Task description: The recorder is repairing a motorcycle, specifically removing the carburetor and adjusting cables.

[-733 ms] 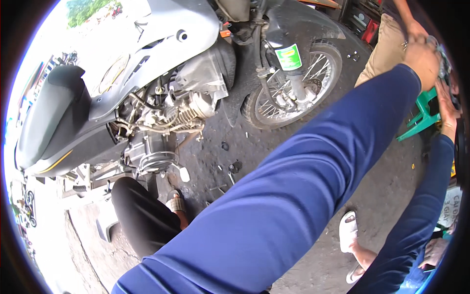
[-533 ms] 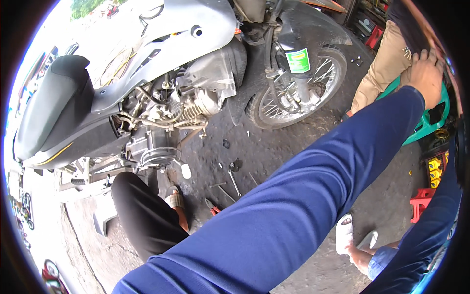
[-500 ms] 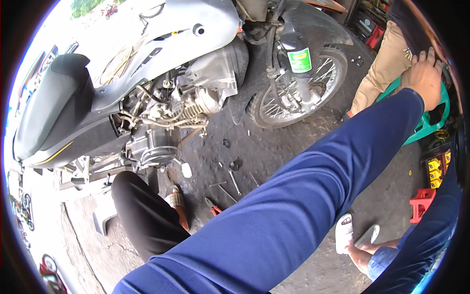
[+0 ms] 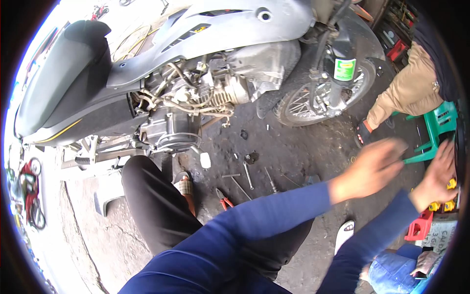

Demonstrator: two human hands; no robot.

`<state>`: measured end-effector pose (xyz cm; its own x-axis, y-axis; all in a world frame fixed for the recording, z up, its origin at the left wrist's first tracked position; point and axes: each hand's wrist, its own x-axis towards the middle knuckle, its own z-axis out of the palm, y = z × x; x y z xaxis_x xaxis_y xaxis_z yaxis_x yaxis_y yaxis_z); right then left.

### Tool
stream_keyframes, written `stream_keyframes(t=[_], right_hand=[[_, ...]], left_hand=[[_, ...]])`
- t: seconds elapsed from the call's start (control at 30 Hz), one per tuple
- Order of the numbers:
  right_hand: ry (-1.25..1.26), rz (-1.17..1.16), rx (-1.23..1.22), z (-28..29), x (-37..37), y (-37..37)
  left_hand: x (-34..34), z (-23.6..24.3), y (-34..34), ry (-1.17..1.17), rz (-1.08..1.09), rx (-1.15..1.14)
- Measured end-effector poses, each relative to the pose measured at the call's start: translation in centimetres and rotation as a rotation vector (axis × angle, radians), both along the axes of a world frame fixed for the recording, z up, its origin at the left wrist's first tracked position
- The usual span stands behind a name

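Observation:
My left hand [image 4: 369, 170] is in the air at the right, above the ground. Its fingers are smeared by motion, and I can make out nothing in it. Just beyond it, my right hand [image 4: 437, 177] is open with its fingers stretched out, close to the green plastic chair [image 4: 433, 130]. Both hands are away from the partly stripped motorcycle [image 4: 215, 34], whose engine [image 4: 215, 93] is exposed. On the ground left of my hands lie a wrench [image 4: 248, 175], red-handled pliers [image 4: 224, 200], a T-handled tool [image 4: 237, 182] and a thin shafted tool [image 4: 270, 180].
A person in tan trousers [image 4: 409, 88] is beside the front wheel [image 4: 323, 100]. At lower right is someone in blue denim [image 4: 394, 272], near a white sandal [image 4: 344, 234] and a red plastic stool [image 4: 418, 225]. Yellow packages [image 4: 449, 206] sit at the right edge.
My left hand has drawn back and down from beside the tan-trousered person. My right hand has come into view. The view has shifted, and that person now bends lower.

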<state>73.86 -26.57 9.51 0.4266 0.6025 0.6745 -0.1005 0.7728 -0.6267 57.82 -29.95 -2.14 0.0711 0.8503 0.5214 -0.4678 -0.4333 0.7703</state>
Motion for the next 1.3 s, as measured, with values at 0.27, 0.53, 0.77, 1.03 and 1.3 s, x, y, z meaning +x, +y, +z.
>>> stream_keyframes(t=[0.27,0.53,0.77,1.03,1.3], right_hand=[[0.431,0.316,-1.066,-29.9,-20.8,-6.4],[-0.119,0.765,-0.829,-26.7,-29.8,-6.2],[-0.787,0.215,-0.294,-16.5,-37.1,-0.1],[-0.711,0.366,-0.424,-19.2,-37.1,-2.4],[-0.650,0.425,-0.634,-26.4,-33.5,-5.1]], left_hand=[[-28.0,-6.0,-5.1,0.518,1.123,-0.353],[-30.2,-4.7,-1.7,0.459,0.858,-0.424],[-29.2,-7.3,-0.4,-0.021,0.569,-0.284],[-34.6,-5.7,-4.0,0.447,1.056,-0.345],[-35.4,-9.1,-3.6,1.122,1.369,-0.066]])
